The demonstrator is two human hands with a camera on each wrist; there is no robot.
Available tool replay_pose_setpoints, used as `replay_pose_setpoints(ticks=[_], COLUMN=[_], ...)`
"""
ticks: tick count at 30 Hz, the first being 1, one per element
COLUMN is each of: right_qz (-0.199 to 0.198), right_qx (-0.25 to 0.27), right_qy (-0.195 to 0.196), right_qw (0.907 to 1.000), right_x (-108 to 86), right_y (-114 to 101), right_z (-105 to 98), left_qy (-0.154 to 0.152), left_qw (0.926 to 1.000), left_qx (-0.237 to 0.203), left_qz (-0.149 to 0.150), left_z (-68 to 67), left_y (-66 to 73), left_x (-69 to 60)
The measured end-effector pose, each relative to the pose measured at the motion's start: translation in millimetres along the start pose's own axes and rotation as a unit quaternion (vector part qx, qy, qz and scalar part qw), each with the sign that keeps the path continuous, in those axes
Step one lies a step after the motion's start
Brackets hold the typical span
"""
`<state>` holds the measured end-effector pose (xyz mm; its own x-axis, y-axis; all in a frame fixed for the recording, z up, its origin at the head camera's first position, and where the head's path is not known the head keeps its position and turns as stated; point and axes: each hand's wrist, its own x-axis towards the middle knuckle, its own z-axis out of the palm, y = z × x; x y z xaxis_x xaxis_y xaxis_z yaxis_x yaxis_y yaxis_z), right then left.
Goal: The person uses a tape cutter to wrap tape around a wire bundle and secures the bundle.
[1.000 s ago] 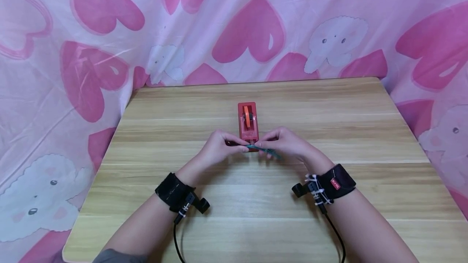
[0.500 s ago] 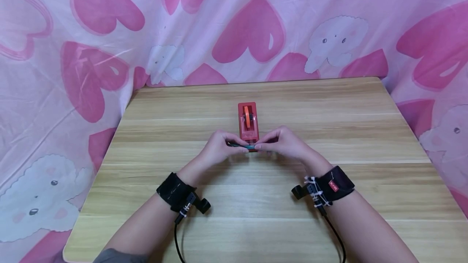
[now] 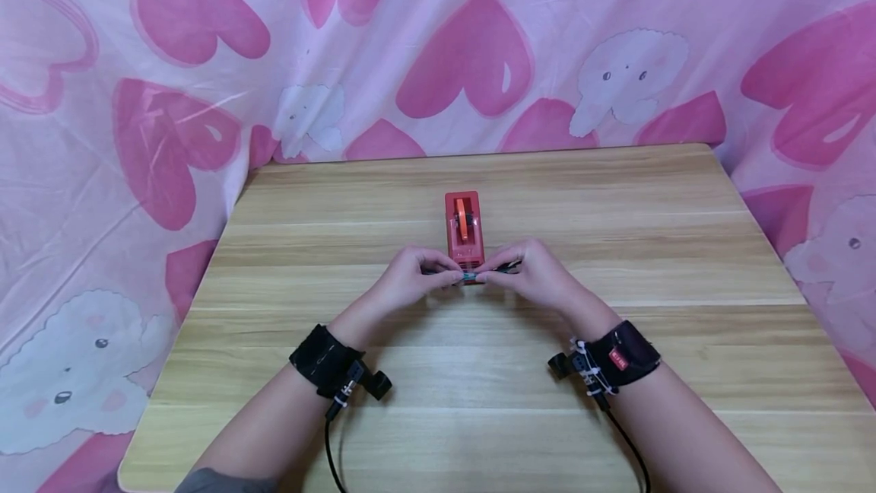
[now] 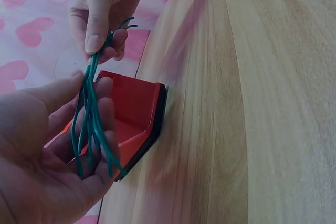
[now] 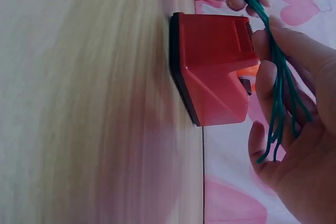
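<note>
A bundle of thin green strands [image 3: 469, 276] is pinched between both hands, just in front of a red tape dispenser [image 3: 464, 228] with an orange roll. The left hand [image 3: 405, 278] grips the bundle with thumb and fingers; in the left wrist view several strand ends [image 4: 90, 124] fan out over its fingers. From the other side the right hand [image 3: 536, 274] pinches the same bundle, and the strands [image 5: 280, 85] spread across its palm in the right wrist view. The fingertips of the two hands are close together above the dispenser's near end.
The wooden table [image 3: 465, 432] extends on all sides of the hands. A pink curtain [image 3: 465, 44] with hearts stands behind it and along both sides. Black straps with small cameras are on both wrists, and their cables [image 3: 628, 443] run down toward the near edge.
The right hand's hold on the bundle has altered: strands that hung below its fingers a second ago now lie inside the hand. Its wrist has turned slightly. The left hand has hardly moved.
</note>
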<state>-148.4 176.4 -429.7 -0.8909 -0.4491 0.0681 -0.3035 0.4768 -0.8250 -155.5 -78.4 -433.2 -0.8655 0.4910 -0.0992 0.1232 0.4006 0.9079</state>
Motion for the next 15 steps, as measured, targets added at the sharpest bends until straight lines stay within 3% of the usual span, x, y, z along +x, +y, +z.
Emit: replay_pose_setpoints(ticks=[9, 15], right_qz=[-0.072, -0.097], right_qx=[-0.063, -0.091], right_qy=[0.040, 0.054], right_qw=[0.9946, 0.9896], right_x=[-0.1, -1.4], right_y=[2.4, 2.6], right_z=[2.4, 3.5], left_qy=[0.005, 0.010], left_qw=[1.0000, 0.9999], left_qx=[0.003, 0.010], left_qz=[-0.002, -0.010], left_z=[-0.6, 0.3], left_y=[2.5, 1.2], left_x=[-1.4, -0.8])
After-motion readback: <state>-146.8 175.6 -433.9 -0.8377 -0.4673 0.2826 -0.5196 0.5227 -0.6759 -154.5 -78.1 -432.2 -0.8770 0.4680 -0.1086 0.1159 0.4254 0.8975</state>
